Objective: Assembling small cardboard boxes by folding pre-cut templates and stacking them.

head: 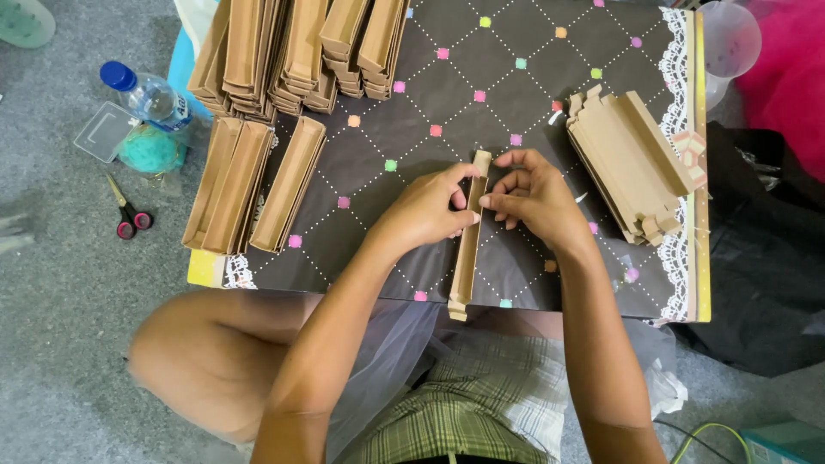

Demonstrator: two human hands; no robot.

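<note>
Your left hand (425, 210) and right hand (534, 196) pinch the long, narrow brown cardboard strip (468, 249), fingers pressed together on its upper end, at the centre of the dark dotted tablecloth (447, 94). Folded brown cardboard trays (253, 185) lie left; a flat cardboard stack (627, 163) lies right.

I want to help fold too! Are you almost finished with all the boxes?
Plenty look done: folded brown cardboard trays lie in rows on the left, with more stacked at the top. In hand: the left hand and right hand pinch one long strip. Left: a pile of flat pieces on the right.
</note>
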